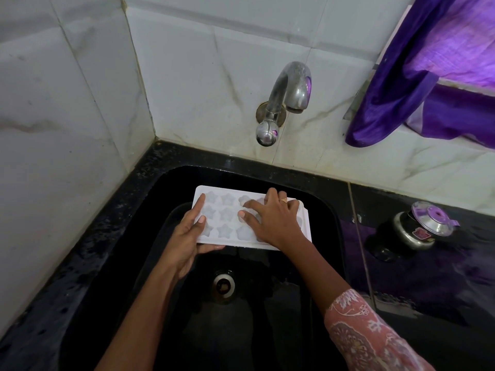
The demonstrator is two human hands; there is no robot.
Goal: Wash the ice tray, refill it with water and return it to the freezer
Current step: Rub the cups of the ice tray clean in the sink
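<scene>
Ice tray (227, 213) in left hand (187, 236), right cells hidden under right hand (276, 220)

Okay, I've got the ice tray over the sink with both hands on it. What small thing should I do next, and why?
Probably lift the right hand off the ice tray and turn the tap knob. No water is running from the tap, so washing can't start. The left hand already grips the tray's left end over the sink and can likely hold it alone.
</scene>
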